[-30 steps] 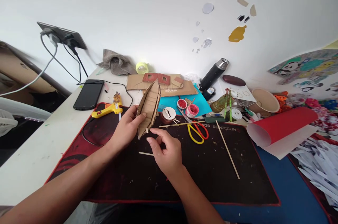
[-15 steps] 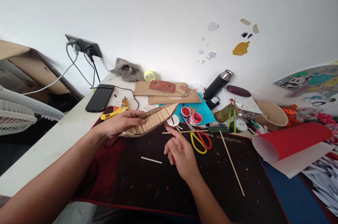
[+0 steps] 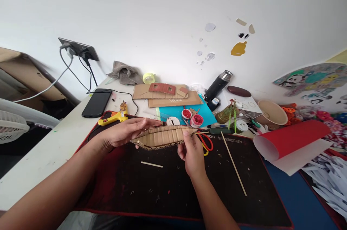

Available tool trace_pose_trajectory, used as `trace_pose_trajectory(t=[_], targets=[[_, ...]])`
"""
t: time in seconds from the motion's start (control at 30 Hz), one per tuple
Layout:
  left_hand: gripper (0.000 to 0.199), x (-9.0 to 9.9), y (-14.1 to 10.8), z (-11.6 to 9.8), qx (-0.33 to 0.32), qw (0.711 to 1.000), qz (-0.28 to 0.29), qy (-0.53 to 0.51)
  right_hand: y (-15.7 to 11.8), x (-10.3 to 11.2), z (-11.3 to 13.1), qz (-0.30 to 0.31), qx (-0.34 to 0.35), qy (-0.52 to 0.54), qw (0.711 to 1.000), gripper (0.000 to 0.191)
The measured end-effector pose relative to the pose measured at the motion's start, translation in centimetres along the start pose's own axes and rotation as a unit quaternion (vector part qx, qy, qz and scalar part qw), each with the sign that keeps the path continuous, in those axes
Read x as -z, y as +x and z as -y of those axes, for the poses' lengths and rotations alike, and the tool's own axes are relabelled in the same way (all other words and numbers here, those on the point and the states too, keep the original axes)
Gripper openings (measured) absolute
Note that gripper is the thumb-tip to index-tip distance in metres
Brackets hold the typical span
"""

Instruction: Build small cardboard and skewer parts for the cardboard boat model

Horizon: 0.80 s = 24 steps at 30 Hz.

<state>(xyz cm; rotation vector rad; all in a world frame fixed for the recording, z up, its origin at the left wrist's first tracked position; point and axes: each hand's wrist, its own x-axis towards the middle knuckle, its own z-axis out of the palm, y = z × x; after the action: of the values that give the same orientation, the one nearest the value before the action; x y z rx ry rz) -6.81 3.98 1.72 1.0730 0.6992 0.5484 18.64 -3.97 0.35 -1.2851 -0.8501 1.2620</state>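
Note:
A small cardboard boat shape point(image 3: 162, 138) with corrugated edges and pointed ends is held over the dark mat. My right hand point(image 3: 193, 154) pinches its right tip, thumb on top and fingers below. At the left end, my left hand point(image 3: 124, 132) supports the boat, its thumb raised off the surface and its other fingers partly hidden behind and under the cardboard. A short pale stick point(image 3: 151, 164) lies on the mat just below the boat. Scissors point(image 3: 207, 143) with red and yellow handles lie partly behind my right hand.
A yellow glue gun point(image 3: 114, 118) and a phone point(image 3: 97, 103) lie on the left. Behind the boat are cardboard pieces point(image 3: 176, 99) and pots of red paint point(image 3: 196, 120). A long stick point(image 3: 233, 163) and a red paper roll point(image 3: 298, 139) lie on the right.
My right hand has gone from pointing below the boat to gripping its right tip. The boat has turned more level, and my left thumb has lifted off it.

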Motion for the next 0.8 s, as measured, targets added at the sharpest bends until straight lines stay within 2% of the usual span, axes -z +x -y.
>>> trace_pose_trajectory(t=[0.17, 0.37, 0.53, 0.67, 0.8], targets=[[0.073, 0.7, -0.2, 1.2, -0.077, 0.993, 0.019, -0.091, 0.4, 0.5, 0.4, -0.053, -0.002, 0.041, 0.998, 0.059], [0.091, -1.9, 0.7, 2.1, -0.070, 0.989, 0.019, -0.131, 0.5, -0.1, 0.7, -0.061, 0.005, 0.068, 0.996, 0.063], [0.053, -3.8, 1.9, 3.2, -0.090, 0.986, -0.027, -0.140, 0.2, -0.4, 0.5, -0.062, 0.013, 0.065, 0.996, 0.063], [0.046, -3.9, 2.0, 3.0, -0.094, 0.981, -0.057, -0.158, 0.0, -0.2, 0.0, -0.044, 0.031, 0.053, 0.997, 0.060], [0.039, -2.8, 1.5, 2.1, -0.131, 0.975, -0.080, -0.160, -1.3, 0.4, -0.7, 0.008, 0.022, -0.005, 1.000, 0.051]])
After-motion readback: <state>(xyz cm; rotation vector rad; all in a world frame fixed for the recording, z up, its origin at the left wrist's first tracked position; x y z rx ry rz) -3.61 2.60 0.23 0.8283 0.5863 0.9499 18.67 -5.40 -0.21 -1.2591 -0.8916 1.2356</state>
